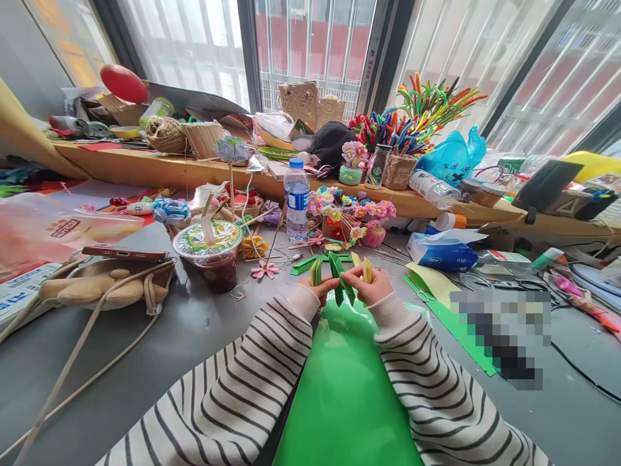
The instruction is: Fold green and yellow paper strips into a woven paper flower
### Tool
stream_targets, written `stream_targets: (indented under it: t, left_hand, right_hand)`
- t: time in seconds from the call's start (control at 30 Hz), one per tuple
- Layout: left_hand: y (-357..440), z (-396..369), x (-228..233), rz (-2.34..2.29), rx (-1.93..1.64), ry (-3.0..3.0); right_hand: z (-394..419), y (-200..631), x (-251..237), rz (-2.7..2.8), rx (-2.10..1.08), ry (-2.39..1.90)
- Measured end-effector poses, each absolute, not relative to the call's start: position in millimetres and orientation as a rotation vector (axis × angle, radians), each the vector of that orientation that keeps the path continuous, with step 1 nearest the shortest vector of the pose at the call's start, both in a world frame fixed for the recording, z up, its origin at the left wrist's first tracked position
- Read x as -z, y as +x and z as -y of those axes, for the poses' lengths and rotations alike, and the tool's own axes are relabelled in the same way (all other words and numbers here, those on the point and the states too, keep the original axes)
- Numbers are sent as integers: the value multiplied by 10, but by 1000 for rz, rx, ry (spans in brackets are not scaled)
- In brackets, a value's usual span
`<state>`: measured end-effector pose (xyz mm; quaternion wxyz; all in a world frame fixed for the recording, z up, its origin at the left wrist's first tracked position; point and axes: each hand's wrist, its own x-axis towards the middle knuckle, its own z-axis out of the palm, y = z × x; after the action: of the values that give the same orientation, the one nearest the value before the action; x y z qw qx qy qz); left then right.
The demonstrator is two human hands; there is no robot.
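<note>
Between my two hands is a folded green paper piece (338, 275) with pointed ends, pinched from both sides. My left hand (319, 285) grips its left side, and a yellow-green folded strip (315, 273) stands up out of the fingers. My right hand (371, 283) pinches the right side, with yellow folded paper (367, 270) showing above the fingers. Just beyond the hands, more folded green paper (305, 264) lies on the grey table. A shiny green sheet (354, 382) spreads beneath my forearms.
A lidded drink cup (208, 252) and water bottle (297, 204) stand ahead to the left. A phone (125, 253) rests on a beige bag (107, 288). To the right are a blue tissue pack (444, 250) and green paper (460, 330). Craft flowers (352, 210) line the back.
</note>
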<state>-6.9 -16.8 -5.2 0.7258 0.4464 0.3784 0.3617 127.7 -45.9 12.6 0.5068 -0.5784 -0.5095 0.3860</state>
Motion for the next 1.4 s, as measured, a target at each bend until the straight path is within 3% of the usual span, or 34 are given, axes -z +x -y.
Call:
stream_targets:
  t: [0.57,0.97,1.23,1.4]
  left_hand:
    - [-57,215,43,-977,-785,1189]
    - [-31,194,44,-890,-853,1071]
    - [-3,174,143,-940,-914,1194]
    - [2,194,167,-974,-937,1252]
  right_hand:
    - [447,1184,-15,1226,-777,-1503]
    - [345,1292,-56,975,-1199,-1121]
    - [369,1303,-21,914,-1329,-958]
    - [372,1286,36,940,-1232,-944]
